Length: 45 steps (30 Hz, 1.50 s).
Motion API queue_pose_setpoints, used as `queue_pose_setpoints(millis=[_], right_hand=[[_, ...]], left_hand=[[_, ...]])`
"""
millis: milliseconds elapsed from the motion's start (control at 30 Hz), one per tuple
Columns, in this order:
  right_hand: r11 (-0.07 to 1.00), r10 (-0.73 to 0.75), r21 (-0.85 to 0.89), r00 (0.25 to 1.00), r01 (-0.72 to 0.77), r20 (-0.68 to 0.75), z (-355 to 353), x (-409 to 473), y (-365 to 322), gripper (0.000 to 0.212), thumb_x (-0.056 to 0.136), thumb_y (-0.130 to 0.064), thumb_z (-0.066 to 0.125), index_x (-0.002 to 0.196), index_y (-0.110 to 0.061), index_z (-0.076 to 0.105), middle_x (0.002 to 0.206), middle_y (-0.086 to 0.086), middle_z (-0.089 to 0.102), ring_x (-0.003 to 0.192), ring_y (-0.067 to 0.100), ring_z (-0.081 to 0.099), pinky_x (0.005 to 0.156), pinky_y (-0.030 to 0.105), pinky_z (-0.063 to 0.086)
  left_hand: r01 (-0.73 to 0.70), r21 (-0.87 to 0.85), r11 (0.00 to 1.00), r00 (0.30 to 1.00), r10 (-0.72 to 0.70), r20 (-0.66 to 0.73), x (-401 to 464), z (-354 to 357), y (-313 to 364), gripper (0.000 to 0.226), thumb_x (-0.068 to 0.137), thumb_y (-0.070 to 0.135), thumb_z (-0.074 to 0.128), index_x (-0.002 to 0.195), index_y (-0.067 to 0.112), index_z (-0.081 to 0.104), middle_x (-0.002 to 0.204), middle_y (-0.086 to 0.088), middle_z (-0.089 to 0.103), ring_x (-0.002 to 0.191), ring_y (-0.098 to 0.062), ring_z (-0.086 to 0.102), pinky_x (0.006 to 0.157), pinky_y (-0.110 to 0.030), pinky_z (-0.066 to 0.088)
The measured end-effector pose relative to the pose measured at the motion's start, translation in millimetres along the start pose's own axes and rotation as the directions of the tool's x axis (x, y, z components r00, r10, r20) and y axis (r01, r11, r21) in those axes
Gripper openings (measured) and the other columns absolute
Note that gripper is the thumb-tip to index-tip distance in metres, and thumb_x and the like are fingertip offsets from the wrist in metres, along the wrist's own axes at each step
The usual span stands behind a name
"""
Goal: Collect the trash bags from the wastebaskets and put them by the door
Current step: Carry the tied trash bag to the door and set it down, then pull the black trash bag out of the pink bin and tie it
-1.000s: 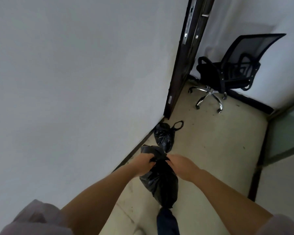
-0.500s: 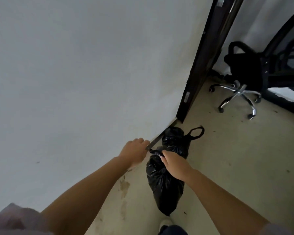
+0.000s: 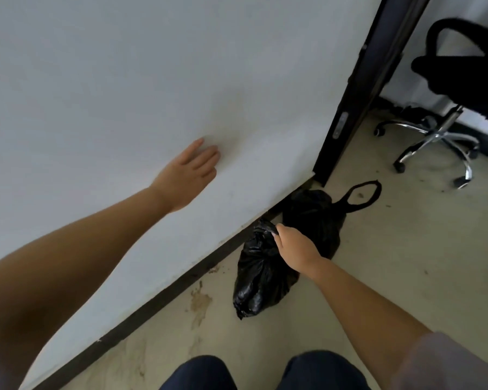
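Your right hand point(image 3: 296, 249) has its fingers curled round the gathered neck of a crinkled black plastic trash bag point(image 3: 261, 280), a closed grip holding the bunched top while the bag's belly looks to be down on the beige floor point(image 3: 392, 277). That bag sits just in front of the dark door frame point(image 3: 347, 114), close against the black skirting strip point(image 3: 164, 294) at the foot of the white wall point(image 3: 124, 80). A second black plastic bag with a looped handle point(image 3: 313, 212) lies between it and the door frame, touching or nearly touching it.

Your left hand point(image 3: 189, 173) is flat on the wall, fingers straight, holding nothing; use it as a brace while you crouch.

Let the bag settle fully before you let go, so it does not tip. Lean the neck toward the wall or the second bag, keeping both clear of the doorway. The chrome-based black office chair point(image 3: 445, 108) stands beyond the door frame, well apart from the bags.
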State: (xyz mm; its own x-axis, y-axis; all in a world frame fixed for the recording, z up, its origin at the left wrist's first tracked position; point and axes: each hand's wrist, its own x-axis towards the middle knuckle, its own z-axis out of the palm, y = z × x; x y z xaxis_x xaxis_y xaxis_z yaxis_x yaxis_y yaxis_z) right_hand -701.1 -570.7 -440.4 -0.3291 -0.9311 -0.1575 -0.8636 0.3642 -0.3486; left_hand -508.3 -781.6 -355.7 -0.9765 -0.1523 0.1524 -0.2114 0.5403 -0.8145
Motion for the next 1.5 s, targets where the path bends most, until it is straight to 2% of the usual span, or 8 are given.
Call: queue_pose_setpoints(millis=[133,233,433,567,800,967,1133,1500], right_hand=[[0.999,-0.004,-0.036,1.000,0.003,-0.018,31,4,5,0.020,0.102,-0.027,0.030,0.087,-0.016,0.035,0.065,-0.009,0.033,0.054,0.006,0.035,0.046,0.020,0.024],[0.998,-0.002,-0.063,1.000,0.001,-0.011,42,6,7,0.020,0.102,-0.028,0.031,0.087,-0.016,0.034,0.065,-0.009,0.030,0.054,0.007,0.032,0.046,0.022,0.022],[0.972,0.011,-0.235,1.000,-0.014,-0.018,48,7,12,0.033,0.101,-0.036,0.033,0.115,-0.010,0.047,0.098,0.005,0.053,0.095,0.022,0.053,0.068,0.028,0.037],[0.981,0.008,-0.194,1.000,-0.010,-0.012,28,13,15,0.060,0.092,-0.054,0.043,0.136,-0.013,0.036,0.130,0.006,0.048,0.119,0.025,0.046,0.089,0.035,0.044],[0.971,0.048,-0.236,0.999,-0.042,0.021,-71,-1,1,0.052,0.097,-0.050,0.034,0.135,-0.015,0.041,0.130,0.007,0.050,0.121,0.026,0.047,0.091,0.039,0.044],[0.970,0.045,-0.239,0.998,-0.033,0.045,-166,-22,-25,0.043,0.100,-0.043,0.031,0.122,-0.013,0.052,0.116,0.007,0.057,0.107,0.026,0.055,0.083,0.038,0.045],[0.973,0.056,-0.229,0.997,-0.042,0.055,-270,-53,-70,0.042,0.100,-0.041,0.033,0.126,-0.012,0.048,0.118,0.008,0.055,0.106,0.027,0.055,0.084,0.039,0.048],[0.979,0.035,-0.205,0.991,-0.008,0.128,-403,-155,-204,0.031,0.100,-0.025,0.033,0.122,-0.008,0.048,0.119,0.011,0.055,0.106,0.029,0.054,0.086,0.042,0.048]], left_hand=[[0.017,0.099,0.995,1.000,-0.016,-0.014,-1,7,5,0.039,0.090,0.023,0.046,0.127,0.014,0.055,0.145,-0.011,0.045,0.138,-0.031,0.036,0.119,-0.053,0.004],[0.011,0.132,0.991,1.000,-0.008,-0.025,-1,9,4,0.041,0.091,0.026,0.045,0.130,0.014,0.051,0.147,-0.010,0.042,0.140,-0.031,0.033,0.118,-0.053,0.006],[-0.002,0.151,0.988,1.000,0.005,-0.015,1,8,3,0.042,0.090,0.027,0.045,0.130,0.013,0.051,0.146,-0.011,0.044,0.139,-0.031,0.035,0.117,-0.053,0.008],[0.014,0.133,0.991,0.997,-0.023,0.072,1,2,2,0.047,0.093,0.028,0.041,0.137,0.013,0.042,0.152,-0.012,0.034,0.143,-0.033,0.025,0.117,-0.054,0.001],[0.084,-0.152,0.985,0.897,-0.009,0.441,8,-44,-4,0.054,0.098,0.027,0.032,0.149,0.013,0.020,0.160,-0.012,0.001,0.148,-0.028,-0.006,0.110,-0.049,-0.022],[0.335,-0.524,0.783,0.752,0.113,0.650,40,-117,-37,0.055,0.096,0.017,0.038,0.148,0.014,0.020,0.158,-0.014,0.011,0.148,-0.028,0.004,0.120,-0.047,0.005],[0.378,-0.657,0.652,0.792,0.139,0.594,58,-205,-113,0.042,0.097,0.023,0.037,0.138,0.014,0.035,0.140,-0.010,0.041,0.127,-0.026,0.041,0.099,-0.037,0.037],[0.650,-0.663,0.370,0.709,0.019,0.705,-40,-356,-233,0.038,0.098,0.023,0.035,0.134,0.014,0.043,0.130,-0.007,0.052,0.117,-0.025,0.051,0.095,-0.038,0.045]])
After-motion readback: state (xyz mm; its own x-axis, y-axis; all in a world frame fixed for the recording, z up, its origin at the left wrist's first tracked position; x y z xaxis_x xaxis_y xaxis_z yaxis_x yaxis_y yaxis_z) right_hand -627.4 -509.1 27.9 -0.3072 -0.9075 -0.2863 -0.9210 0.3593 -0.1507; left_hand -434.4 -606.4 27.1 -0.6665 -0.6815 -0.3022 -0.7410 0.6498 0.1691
